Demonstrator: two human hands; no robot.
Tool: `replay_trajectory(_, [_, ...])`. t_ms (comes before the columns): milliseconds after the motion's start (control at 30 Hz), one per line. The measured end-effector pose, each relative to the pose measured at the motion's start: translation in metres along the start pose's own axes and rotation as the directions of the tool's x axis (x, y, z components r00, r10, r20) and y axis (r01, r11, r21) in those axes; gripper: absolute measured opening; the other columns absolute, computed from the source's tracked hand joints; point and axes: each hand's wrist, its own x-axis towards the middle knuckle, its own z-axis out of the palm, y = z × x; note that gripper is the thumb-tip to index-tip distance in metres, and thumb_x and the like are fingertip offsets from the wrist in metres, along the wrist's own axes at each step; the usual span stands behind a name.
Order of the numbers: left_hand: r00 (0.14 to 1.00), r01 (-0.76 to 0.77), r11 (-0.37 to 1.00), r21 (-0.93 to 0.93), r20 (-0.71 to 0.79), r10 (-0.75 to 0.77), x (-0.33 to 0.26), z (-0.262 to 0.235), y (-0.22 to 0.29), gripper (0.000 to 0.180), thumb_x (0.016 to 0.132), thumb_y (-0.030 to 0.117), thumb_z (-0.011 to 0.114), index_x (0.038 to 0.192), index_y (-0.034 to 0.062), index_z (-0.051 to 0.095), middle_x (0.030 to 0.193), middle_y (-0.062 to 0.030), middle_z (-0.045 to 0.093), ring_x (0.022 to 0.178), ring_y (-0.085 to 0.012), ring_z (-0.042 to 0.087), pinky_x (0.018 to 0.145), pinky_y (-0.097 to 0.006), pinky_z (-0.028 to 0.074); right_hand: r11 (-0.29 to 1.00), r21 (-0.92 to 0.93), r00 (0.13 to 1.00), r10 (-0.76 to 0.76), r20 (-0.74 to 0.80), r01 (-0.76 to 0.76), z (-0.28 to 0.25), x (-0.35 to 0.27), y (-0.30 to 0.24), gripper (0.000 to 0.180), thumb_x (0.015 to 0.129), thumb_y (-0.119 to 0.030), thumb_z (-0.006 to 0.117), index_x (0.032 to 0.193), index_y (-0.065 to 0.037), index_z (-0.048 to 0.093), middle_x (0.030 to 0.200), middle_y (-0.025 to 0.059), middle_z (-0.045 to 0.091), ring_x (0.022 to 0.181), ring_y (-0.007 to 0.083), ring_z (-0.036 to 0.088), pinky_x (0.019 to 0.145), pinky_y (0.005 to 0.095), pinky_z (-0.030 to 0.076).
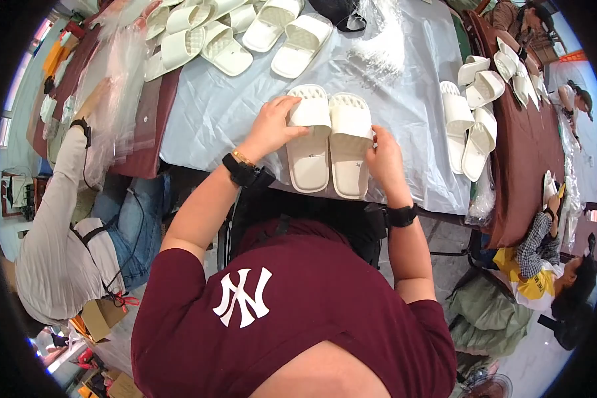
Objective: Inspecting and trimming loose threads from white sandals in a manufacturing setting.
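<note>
Two white slide slippers stand side by side at the near edge of the grey-covered table, soles down, their straps away from me. My left hand (276, 124) is closed on the left slipper (310, 162), fingers over its strap and thumb along the side. On the other side, my right hand (385, 158) grips the outer edge of the right slipper (350, 171) by its strap; some of its fingers are hidden behind the slipper. The inner sides of the pair touch or nearly touch.
Several more white slippers (229, 50) lie at the far left, and others (471, 126) sit at the right. Clear plastic bags (116, 99) cover the left table, where a co-worker's arm (89, 109) reaches. A shiny plastic bundle (381, 43) and a black item (338, 12) lie at the far edge.
</note>
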Motion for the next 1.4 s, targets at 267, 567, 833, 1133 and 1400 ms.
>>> replay_trajectory(267, [0.993, -0.033, 0.999, 0.031, 0.114, 0.029, -0.003, -0.003, 0.000, 0.068, 0.070, 0.034, 0.075, 0.126, 0.0023, 0.052, 0.133, -0.0183, 0.048, 0.124, -0.0335, 0.043, 0.105, -0.040, 0.034, 0.981, -0.048, 0.980, -0.188, -0.058, 0.185, -0.030, 0.066, 0.028, 0.040, 0.074, 0.002, 0.052, 0.112, -0.002, 0.062, 0.125, 0.0150, 0.056, 0.108, 0.0340, 0.055, 0.092, 0.0417, 0.046])
replay_trajectory(567, [0.997, -0.052, 0.996, 0.070, -0.046, 0.055, -0.024, -0.013, 0.009, 0.056, 0.077, 0.031, 0.072, 0.124, 0.0049, 0.055, 0.131, -0.0162, 0.049, 0.118, -0.0310, 0.050, 0.094, -0.037, 0.044, 0.765, -0.492, 0.900, -0.424, 0.102, 0.416, -0.023, 0.121, 0.031, 0.043, 0.074, 0.008, 0.049, 0.114, -0.002, 0.061, 0.132, 0.0106, 0.051, 0.112, 0.0331, 0.052, 0.094, 0.0405, 0.045])
replay_trajectory(833, [0.993, -0.055, 0.993, -0.100, -0.112, 0.044, -0.025, -0.021, 0.043, 0.040, 0.078, 0.018, 0.068, 0.113, 0.0024, 0.060, 0.112, -0.0154, 0.058, 0.104, -0.0305, 0.056, 0.091, -0.037, 0.045, 0.824, -0.254, 0.856, -0.516, 0.031, 0.506, -0.025, 0.082, 0.033, 0.041, 0.076, 0.004, 0.052, 0.116, -0.002, 0.060, 0.125, 0.0137, 0.056, 0.114, 0.0309, 0.052, 0.093, 0.0411, 0.045])
replay_trajectory(1133, [0.950, -0.144, 0.928, -0.342, 0.216, 0.227, -0.027, 0.023, 0.079, 0.028, 0.081, 0.004, 0.066, 0.108, 0.0025, 0.063, 0.090, -0.0078, 0.063, 0.075, -0.0177, 0.061, 0.067, -0.029, 0.049, 0.743, 0.650, 0.797, -0.486, 0.359, 0.160, -0.073, -0.033, -0.058, 0.040, 0.078, 0.006, 0.056, 0.117, -0.002, 0.062, 0.120, 0.0113, 0.060, 0.107, 0.0201, 0.059, 0.084, 0.0281, 0.047])
replay_trajectory(1400, [0.869, 0.325, 0.728, -0.604, 0.494, 0.021, -0.039, 0.008, 0.082, 0.014, 0.089, 0.009, 0.061, 0.097, -0.0001, 0.069, 0.083, -0.0050, 0.067, 0.073, -0.0104, 0.062, 0.068, -0.025, 0.050, 0.852, 0.524, 0.919, -0.223, 0.324, 0.022, -0.054, -0.041, -0.057, 0.025, 0.082, -0.004, 0.061, 0.106, -0.003, 0.066, 0.103, 0.0093, 0.067, 0.077, 0.0170, 0.059, 0.069, 0.0301, 0.048])
